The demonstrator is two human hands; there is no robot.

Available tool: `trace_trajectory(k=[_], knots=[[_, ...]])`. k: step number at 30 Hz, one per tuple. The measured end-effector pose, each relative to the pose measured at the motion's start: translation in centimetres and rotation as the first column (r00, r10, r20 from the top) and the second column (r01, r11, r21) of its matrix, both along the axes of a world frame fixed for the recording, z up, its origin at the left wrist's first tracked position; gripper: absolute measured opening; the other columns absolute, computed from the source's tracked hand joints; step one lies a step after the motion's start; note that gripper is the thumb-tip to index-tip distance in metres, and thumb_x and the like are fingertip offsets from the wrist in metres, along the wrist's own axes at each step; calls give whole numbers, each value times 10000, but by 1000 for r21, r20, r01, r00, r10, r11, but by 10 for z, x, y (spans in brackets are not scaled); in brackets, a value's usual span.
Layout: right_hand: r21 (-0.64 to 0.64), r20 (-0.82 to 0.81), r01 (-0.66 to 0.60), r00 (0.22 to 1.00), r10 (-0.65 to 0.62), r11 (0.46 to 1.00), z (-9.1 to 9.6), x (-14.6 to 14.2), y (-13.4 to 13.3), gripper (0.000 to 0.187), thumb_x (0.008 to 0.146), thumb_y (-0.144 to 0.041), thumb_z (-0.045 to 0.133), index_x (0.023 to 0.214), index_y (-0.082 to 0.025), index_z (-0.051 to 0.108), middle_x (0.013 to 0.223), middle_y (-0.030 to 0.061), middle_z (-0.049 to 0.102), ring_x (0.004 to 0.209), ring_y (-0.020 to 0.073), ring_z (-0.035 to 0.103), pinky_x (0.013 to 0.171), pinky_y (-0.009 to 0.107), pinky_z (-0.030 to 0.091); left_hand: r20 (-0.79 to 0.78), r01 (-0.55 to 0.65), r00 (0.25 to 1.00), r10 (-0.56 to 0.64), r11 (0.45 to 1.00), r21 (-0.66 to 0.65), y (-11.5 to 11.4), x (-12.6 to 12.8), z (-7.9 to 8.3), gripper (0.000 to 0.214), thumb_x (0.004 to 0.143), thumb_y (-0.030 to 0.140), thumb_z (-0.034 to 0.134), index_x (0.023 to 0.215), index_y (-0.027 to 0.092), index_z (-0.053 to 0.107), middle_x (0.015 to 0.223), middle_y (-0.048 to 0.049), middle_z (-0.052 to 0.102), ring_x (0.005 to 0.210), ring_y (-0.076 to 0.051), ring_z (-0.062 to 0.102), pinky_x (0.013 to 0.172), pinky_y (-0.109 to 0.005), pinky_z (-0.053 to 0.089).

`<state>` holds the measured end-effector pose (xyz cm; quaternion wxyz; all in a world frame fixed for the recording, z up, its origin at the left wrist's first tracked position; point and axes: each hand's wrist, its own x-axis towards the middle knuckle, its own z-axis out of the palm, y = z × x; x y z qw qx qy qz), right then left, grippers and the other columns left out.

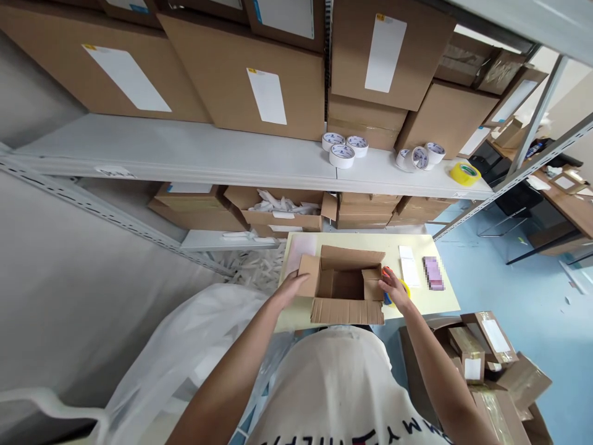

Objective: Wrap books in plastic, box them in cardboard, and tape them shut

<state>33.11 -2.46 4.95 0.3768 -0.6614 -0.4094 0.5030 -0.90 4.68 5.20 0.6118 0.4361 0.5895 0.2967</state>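
Note:
An open cardboard box (pixel 341 285) sits on the pale yellow table, its flaps spread outward and no contents visible in it. My left hand (pixel 293 288) is closed on the box's left flap, thumb on top. At the opposite end, my right hand (pixel 393 287) has its fingers bent against the right flap's edge. A tape dispenser (pixel 388 300) with blue and orange parts and a yellow roll shows around and under that hand. Whether the hand also grips the dispenser I cannot tell.
A white pad (pixel 408 266) and a blurred purple item (pixel 433 273) lie on the table (pixel 435 303). The shelf ahead (pixel 259 145) carries large boxes, white tape rolls (pixel 341 156) and a yellow roll (pixel 464 173). Small cartons (pixel 492 340) are piled at right, white plastic (pixel 199 346) at left.

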Motion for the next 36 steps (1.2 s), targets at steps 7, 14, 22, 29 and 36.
trace_trajectory(k=[7, 14, 22, 29, 36], knots=[[77, 787, -411, 585, 198, 909, 35, -31, 0, 549, 857, -324, 584, 1392, -232, 501, 1396, 118, 550, 1286, 335, 472, 1061, 519, 376, -543, 103, 815, 201, 872, 478, -11, 4, -5, 685, 771, 360, 654, 1398, 170, 454, 1481, -178, 463, 1386, -367, 400, 1149, -503, 305], [-288, 847, -704, 129, 515, 650, 45, -91, 10, 299, 919, -153, 453, 917, -213, 746, 870, 119, 745, 969, 293, 637, 1072, 535, 288, -807, 498, 589, -52, 809, 312, -40, 39, 4, 1039, 663, 645, 680, 1482, 90, 363, 1565, -259, 286, 1480, -455, 102, 1160, -652, 6], [-98, 889, -435, 366, 275, 895, 54, -24, -17, 404, 884, -363, 569, 1261, -221, 601, 1263, 154, 643, 1241, 353, 515, 1150, 618, 100, -787, 491, 598, -148, 844, 214, -50, 41, -18, 1173, 655, 622, 688, 1541, 68, 156, 1591, -274, 185, 1473, -445, 163, 1138, -691, 36], [-110, 670, -314, 678, 304, 943, -6, 0, -35, 1057, 777, -442, 660, 1564, -153, 16, 1566, 220, 291, 1443, 357, 312, 1112, 537, 339, -599, 485, 763, -245, 828, 280, -50, 46, -47, 1140, 747, 523, 657, 1550, 130, -50, 1611, -251, 143, 1480, -379, 201, 1157, -552, 233], [-18, 874, -389, 442, 204, 921, 12, -35, -24, 950, 793, -307, 694, 1560, -248, 136, 1636, 160, 129, 1502, 403, 50, 1144, 682, 128, -407, 411, 874, -265, 851, 327, -51, 53, -64, 1143, 762, 471, 673, 1547, 179, -105, 1630, -229, 67, 1497, -348, 149, 1178, -508, 243]])
